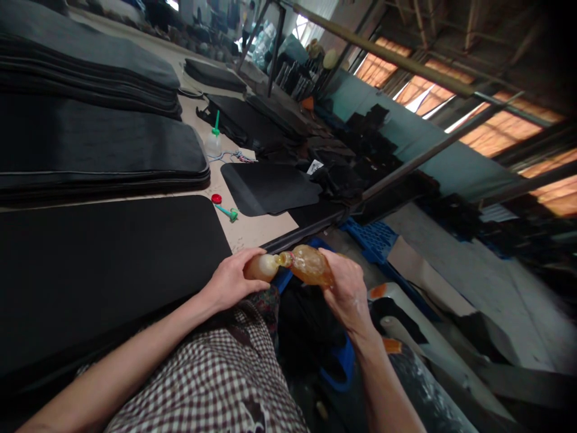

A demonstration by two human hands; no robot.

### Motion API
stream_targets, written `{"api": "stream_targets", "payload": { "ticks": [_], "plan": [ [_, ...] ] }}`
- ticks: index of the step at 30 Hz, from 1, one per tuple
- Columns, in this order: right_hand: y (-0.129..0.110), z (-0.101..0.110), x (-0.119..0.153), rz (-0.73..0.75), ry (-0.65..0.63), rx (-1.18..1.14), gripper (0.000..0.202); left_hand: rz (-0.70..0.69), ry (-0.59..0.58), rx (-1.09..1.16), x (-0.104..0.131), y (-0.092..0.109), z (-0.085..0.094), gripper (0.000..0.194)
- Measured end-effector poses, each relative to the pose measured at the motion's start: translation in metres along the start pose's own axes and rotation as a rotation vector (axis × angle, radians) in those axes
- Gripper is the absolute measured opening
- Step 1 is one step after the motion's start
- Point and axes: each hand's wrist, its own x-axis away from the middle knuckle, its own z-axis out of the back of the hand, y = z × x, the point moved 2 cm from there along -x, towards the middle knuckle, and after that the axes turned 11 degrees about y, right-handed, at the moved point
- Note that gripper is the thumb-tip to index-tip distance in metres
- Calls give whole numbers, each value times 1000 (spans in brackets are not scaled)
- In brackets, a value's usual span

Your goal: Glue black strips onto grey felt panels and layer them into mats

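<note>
My left hand (234, 278) is wrapped round a small whitish bottle (265, 267) at the table's front edge. In my right hand (346, 285) is a larger amber bottle (311, 265), tilted onto its side. The amber bottle's neck meets the mouth of the small bottle. On the table beyond lie a red cap (216, 198) and a green nozzle (231, 213). Farther back stands a clear bottle with a green spout (213, 143), beside some cord.
Stacks of black sheets (99, 150) cover the left of the table (270, 227), with a black panel (270, 187) beyond my hands. A blue plastic pallet (372, 237) lies on the floor at right, near a metal frame bar (428, 157).
</note>
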Motion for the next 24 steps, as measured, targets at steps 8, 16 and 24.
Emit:
{"api": "stream_targets", "payload": {
  "ticks": [8,16,24],
  "plan": [
    [-12,7,-3,25,-19,65,67,-121,38,-141,2,0,5,64],
    [-25,15,-8,51,-72,133,80,-109,63,-310,4,11,18,67],
    [-26,17,-12,96,-92,-23,73,-160,108,-364,8,16,32,72]
  ]
}}
